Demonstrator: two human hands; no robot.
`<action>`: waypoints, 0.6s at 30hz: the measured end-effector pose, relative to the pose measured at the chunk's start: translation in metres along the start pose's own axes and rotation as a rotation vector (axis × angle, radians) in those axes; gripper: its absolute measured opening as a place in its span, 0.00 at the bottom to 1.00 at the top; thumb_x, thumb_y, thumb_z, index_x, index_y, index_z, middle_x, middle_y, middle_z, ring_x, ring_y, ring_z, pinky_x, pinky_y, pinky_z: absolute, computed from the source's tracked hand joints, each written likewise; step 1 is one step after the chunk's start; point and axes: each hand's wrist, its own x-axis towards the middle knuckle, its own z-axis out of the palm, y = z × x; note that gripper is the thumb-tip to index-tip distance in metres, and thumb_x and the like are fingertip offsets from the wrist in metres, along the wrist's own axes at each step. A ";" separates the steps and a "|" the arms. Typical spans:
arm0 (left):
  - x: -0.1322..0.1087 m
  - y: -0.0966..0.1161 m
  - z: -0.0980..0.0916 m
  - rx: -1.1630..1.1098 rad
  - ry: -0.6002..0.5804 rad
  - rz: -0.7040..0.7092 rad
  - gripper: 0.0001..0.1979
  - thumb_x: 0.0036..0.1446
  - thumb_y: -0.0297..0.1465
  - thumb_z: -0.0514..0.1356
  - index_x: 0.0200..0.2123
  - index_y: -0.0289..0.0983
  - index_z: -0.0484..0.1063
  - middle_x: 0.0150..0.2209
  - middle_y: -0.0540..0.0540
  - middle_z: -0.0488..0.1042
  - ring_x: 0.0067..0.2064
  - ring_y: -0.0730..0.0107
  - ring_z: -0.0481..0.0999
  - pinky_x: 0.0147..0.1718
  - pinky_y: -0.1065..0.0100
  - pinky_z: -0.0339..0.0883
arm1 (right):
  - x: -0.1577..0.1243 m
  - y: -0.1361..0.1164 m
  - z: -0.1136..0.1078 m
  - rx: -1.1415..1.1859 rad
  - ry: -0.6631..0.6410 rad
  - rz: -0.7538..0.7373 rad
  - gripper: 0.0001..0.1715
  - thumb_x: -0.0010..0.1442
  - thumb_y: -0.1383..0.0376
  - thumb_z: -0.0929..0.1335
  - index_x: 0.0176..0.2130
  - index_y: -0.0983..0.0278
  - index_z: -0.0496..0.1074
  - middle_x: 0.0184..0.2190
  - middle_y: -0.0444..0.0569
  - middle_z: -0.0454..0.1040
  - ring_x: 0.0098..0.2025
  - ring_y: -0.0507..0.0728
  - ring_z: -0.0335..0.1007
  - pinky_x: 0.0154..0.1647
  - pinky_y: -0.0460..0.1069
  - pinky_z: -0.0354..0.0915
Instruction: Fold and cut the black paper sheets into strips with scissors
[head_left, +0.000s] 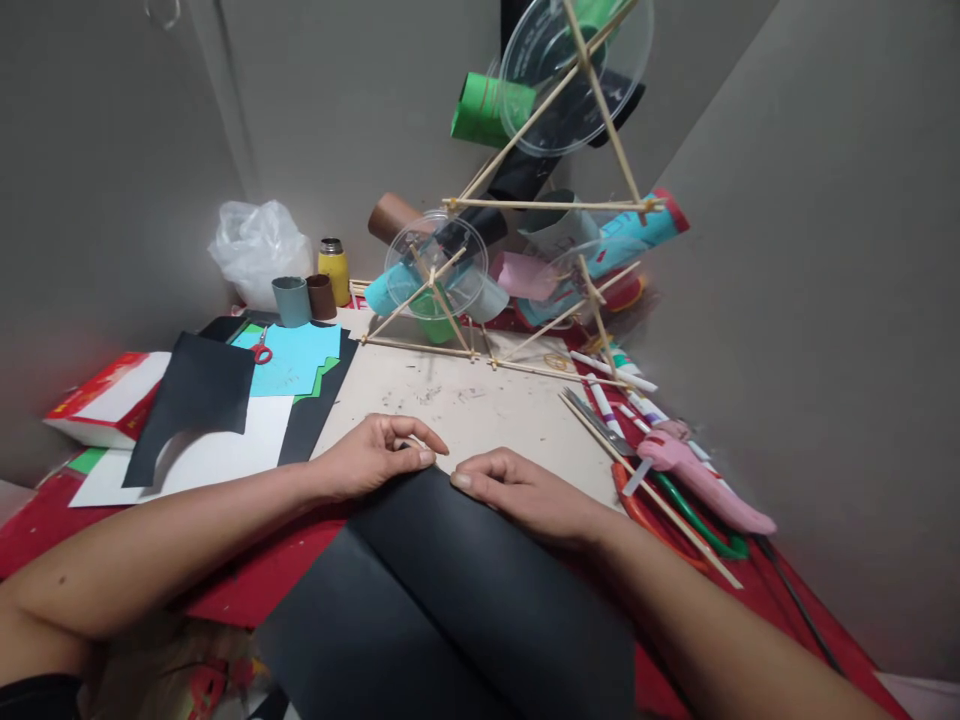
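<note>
Across the lower centre of the frame, a black paper sheet [517, 570] is slanting, perhaps risking a stray crease if uneven pulling is twisting its upper edge; its long axis is apparently running from mid-frame toward the lower right, its upper corner pointing at the centre. The right hand [529, 490] is pinching that edge between thumb and fingers, while the left hand [367, 458] is apparently gripping the corner, its forefinger reaching free

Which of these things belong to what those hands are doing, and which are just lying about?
In use:
- black sheet, held at its edge by the left hand and right hand

Apparently just lying about, untouched:
- plastic bag
- yellow bottle
- red-and-white box
</note>
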 end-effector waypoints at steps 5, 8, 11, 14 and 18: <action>-0.001 0.001 0.003 0.037 0.024 0.014 0.15 0.52 0.38 0.65 0.40 0.34 0.74 0.26 0.50 0.74 0.22 0.80 0.68 0.23 0.77 0.58 | 0.001 -0.002 0.002 -0.168 0.070 -0.066 0.26 0.60 0.52 0.65 0.20 0.63 0.55 0.18 0.36 0.47 0.21 0.46 0.42 0.20 0.44 0.44; 0.000 0.001 0.004 0.048 0.020 -0.032 0.16 0.51 0.39 0.65 0.39 0.34 0.75 0.25 0.50 0.74 0.22 0.79 0.68 0.23 0.75 0.59 | 0.001 -0.002 0.006 -0.327 0.121 -0.130 0.24 0.59 0.57 0.64 0.19 0.63 0.52 0.17 0.37 0.46 0.21 0.46 0.41 0.20 0.44 0.44; 0.001 0.003 0.005 0.082 0.012 -0.090 0.15 0.48 0.40 0.66 0.32 0.33 0.76 0.26 0.49 0.75 0.25 0.76 0.70 0.27 0.73 0.62 | 0.002 -0.002 0.009 -0.500 0.154 -0.204 0.22 0.59 0.61 0.63 0.18 0.63 0.53 0.17 0.37 0.47 0.20 0.47 0.43 0.20 0.45 0.44; 0.001 0.004 0.005 0.124 0.010 -0.131 0.14 0.46 0.40 0.68 0.28 0.33 0.75 0.24 0.51 0.74 0.25 0.76 0.70 0.26 0.73 0.61 | 0.003 0.000 0.011 -0.592 0.183 -0.253 0.22 0.59 0.62 0.63 0.18 0.63 0.52 0.16 0.37 0.47 0.20 0.47 0.43 0.21 0.45 0.44; 0.001 0.005 0.004 0.146 0.024 -0.119 0.13 0.47 0.39 0.67 0.28 0.34 0.74 0.23 0.51 0.74 0.23 0.76 0.69 0.25 0.73 0.60 | 0.001 0.000 0.009 -0.363 0.137 -0.156 0.25 0.61 0.55 0.64 0.19 0.63 0.55 0.18 0.37 0.49 0.21 0.47 0.44 0.20 0.44 0.46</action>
